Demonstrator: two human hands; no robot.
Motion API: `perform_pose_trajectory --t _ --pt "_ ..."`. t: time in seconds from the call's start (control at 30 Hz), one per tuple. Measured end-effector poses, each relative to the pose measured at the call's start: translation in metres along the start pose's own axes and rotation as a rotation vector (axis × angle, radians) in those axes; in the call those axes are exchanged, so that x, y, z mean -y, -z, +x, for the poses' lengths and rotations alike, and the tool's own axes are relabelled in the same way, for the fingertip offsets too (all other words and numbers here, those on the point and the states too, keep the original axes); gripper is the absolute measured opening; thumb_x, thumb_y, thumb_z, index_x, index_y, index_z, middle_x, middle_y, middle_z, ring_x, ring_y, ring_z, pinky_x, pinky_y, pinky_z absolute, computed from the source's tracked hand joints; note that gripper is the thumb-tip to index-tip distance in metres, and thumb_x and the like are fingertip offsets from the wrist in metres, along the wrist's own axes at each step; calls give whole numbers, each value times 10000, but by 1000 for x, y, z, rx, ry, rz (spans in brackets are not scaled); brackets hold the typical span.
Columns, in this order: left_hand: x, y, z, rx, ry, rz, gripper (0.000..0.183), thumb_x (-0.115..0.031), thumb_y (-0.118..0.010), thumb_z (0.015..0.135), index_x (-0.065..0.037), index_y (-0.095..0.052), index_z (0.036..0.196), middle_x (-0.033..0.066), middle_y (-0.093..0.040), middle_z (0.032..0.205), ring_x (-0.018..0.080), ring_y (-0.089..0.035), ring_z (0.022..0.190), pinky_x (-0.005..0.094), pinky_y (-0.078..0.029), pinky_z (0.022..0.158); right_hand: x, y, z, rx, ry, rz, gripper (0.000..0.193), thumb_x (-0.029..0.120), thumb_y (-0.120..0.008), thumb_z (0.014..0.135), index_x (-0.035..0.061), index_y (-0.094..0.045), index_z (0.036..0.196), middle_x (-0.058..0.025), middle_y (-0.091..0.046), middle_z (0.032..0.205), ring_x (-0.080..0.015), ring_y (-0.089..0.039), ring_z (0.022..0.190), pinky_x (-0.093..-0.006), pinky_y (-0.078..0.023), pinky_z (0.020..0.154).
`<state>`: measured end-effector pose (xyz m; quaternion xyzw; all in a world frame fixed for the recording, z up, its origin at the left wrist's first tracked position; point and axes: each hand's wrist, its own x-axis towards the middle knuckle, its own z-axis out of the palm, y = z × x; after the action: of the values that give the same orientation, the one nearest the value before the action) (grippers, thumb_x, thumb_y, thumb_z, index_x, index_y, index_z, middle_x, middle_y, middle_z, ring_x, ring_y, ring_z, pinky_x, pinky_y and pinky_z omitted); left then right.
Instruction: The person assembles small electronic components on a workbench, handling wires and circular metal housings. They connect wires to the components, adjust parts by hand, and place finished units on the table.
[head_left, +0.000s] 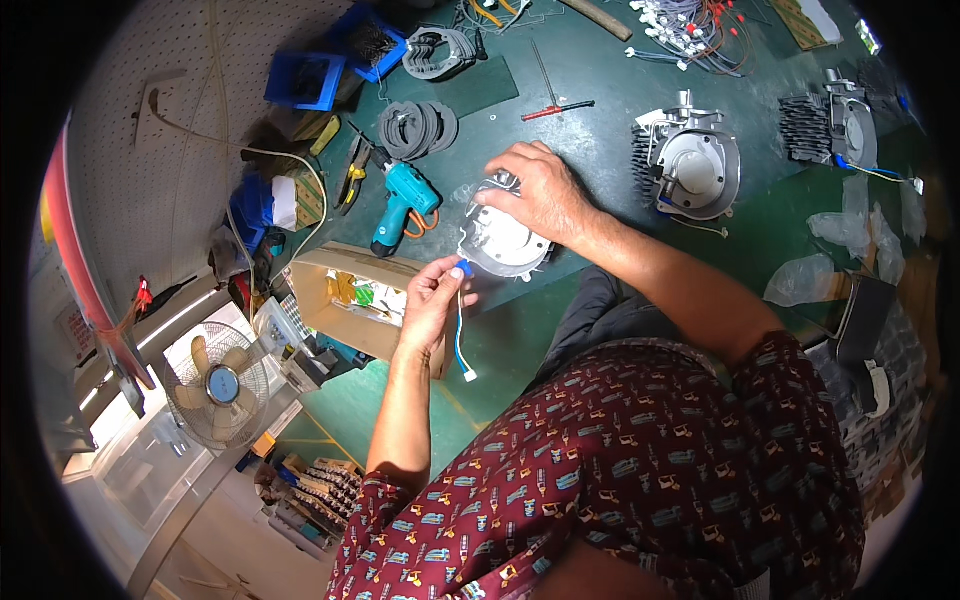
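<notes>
A round silver metal housing [512, 248] with a pale disc inside lies at the green table's front edge. My right hand [545, 195] is closed over its far rim, fingers bent around the upper part. At the housing's near left side, my left hand [438, 292] pinches a small blue piece [464, 268] between thumb and fingers. A short wire lead [460, 335] in blue and white hangs down from it, ending in a white plug [470, 376]. The right palm hides some of the housing's far side.
A teal cordless driver [400, 205] and grey rings [412, 130] lie to the left. An open cardboard box [330, 262] stands near my left wrist. Two similar housings [695, 165], [850, 125] sit at right. A red-handled tool [558, 110] lies beyond; wire bundles [690, 30] are at the back.
</notes>
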<state>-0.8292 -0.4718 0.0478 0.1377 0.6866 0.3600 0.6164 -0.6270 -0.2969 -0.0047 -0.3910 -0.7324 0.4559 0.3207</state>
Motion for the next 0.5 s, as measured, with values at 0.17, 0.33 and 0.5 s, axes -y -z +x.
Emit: perform_pose_trajectory --t 0.17,0.33,0.5 --pt "7 9 -1 -9 -119 106 331 -145 -699 1018 6 -656 1309 25 -740 1067 82 -685 890 272 -614 791 41 21 -12 -228 173 -181 350 292 -813 826 99 -713 1101 -98 -676 1138 -309 -572 1207 -451 -398 1005" --pt "5 8 4 34 -147 119 296 -122 -714 1000 29 -666 1250 31 -737 971 76 -666 804 254 -574 727 99 -15 -88 462 -296 276 330 268 -716 905 26 -640 693 -158 -598 629 -304 -639 560 -459 -503 583" --pt "3 7 2 28 -105 86 234 -104 -705 998 24 -679 1192 38 -732 954 78 -647 764 248 -554 696 97 -80 -105 716 -1068 848 333 307 -614 1028 15 -673 1177 -109 -725 961 -200 -697 816 -414 -567 718"
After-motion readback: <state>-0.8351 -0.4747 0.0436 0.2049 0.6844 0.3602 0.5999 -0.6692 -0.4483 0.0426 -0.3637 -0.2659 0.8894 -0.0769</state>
